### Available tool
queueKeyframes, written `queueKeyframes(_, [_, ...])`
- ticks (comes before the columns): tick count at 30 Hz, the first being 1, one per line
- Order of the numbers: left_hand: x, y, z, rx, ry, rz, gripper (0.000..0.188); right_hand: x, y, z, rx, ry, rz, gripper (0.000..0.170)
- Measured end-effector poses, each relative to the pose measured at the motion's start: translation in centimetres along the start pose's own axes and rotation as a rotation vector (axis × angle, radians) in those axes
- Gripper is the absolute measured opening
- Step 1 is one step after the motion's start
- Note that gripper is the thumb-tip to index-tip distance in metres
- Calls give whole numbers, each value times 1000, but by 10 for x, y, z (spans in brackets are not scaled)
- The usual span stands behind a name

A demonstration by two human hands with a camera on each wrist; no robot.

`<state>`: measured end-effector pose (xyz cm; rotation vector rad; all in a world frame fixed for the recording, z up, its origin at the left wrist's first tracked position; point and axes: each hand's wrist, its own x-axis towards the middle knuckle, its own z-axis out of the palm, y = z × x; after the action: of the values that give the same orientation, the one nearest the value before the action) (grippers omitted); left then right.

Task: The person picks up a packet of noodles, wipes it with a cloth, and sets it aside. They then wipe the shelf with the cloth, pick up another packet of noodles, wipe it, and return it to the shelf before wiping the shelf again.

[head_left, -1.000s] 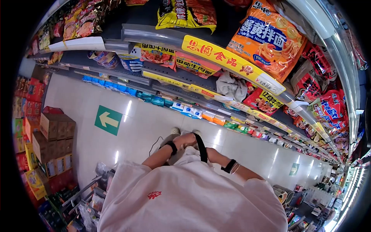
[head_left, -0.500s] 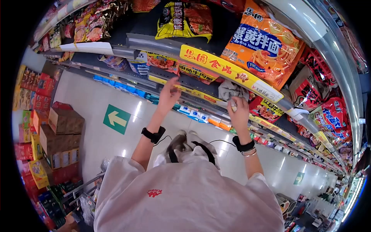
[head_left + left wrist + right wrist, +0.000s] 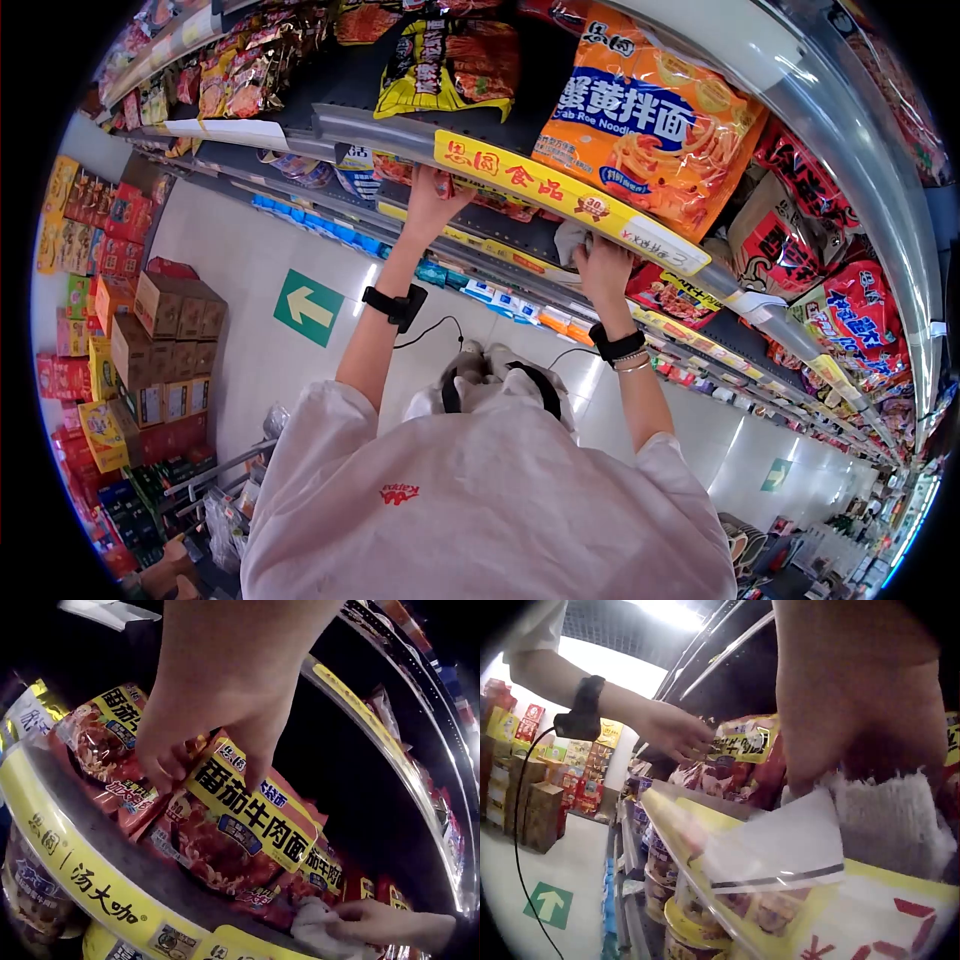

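Note:
On the shelf below the top one, my left hand (image 3: 430, 205) grips the upper edge of a red-and-yellow instant noodle packet (image 3: 240, 817), its fingers at the left corner and its thumb on the front. A matching packet (image 3: 105, 742) leans beside it to the left. My right hand (image 3: 605, 268) is further right on the same shelf and holds a crumpled grey cloth (image 3: 892, 817) behind the yellow price strip (image 3: 870, 915). In the left wrist view the cloth lies against the shelf edge, near the packets' lower right.
Above my hands, the top shelf edge carries a yellow label strip (image 3: 520, 180), with an orange noodle bag (image 3: 650, 130) leaning over it. Noodle cups (image 3: 694, 922) stand on a shelf below. Stacked cartons (image 3: 165, 350) are across the aisle. A cable (image 3: 517, 802) hangs from my left wrist.
Both hands rose from near my waist to the shelf. My left hand reached in and took hold of a noodle packet; my right hand took hold of the grey cloth lying there.

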<state>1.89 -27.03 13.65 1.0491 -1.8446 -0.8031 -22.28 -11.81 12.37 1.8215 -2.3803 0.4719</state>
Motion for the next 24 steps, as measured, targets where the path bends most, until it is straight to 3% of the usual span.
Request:
queueKeyframes(3, [5,-1,3,-119,1,-99,62,1,4,-10,136,47,14,37])
queueKeyframes(5, [9,-4,4,-149,-19,-90,59,2,7,-21,377,287,-57,26])
queueKeyframes(6, [11,-6,5,-177,-28,-79,56,1,9,-23,376,283,-49,26])
queueKeyframes(8, [14,-12,5,-237,-12,-119,54,-1,12,-30,784,367,39,25])
queueKeyframes(9, [14,-14,5,-296,11,-157,51,-4,2,-59,1002,89,391,29])
queueKeyframes(10, [13,-16,5,-353,35,-195,49,-8,17,-38,1002,86,399,29])
queueKeyframes(12, [12,-19,8,-330,66,-107,49,-3,16,-36,984,289,392,32])
queueKeyframes(13, [13,-24,8,-278,57,-85,47,-12,25,-46,1168,235,592,37])
queueKeyframes(14, [12,-24,8,-224,49,-62,46,-16,24,-54,1169,231,597,37])
queueKeyframes(16, [11,-23,8,-204,64,-32,43,-20,31,-60,1665,151,809,38])
queueKeyframes(17, [11,-21,8,-156,48,-34,42,-26,59,-27,1927,68,751,44])
queueKeyframes(20, [12,-6,12,-142,28,-72,40,-38,54,-45,2143,-36,737,45])
queueKeyframes(22, [12,-1,14,-175,25,-111,39,-43,55,-44,2171,-92,704,46])
queueKeyframes(24, [13,-7,18,-58,69,14,36,-50,48,-53,2195,-143,672,47])
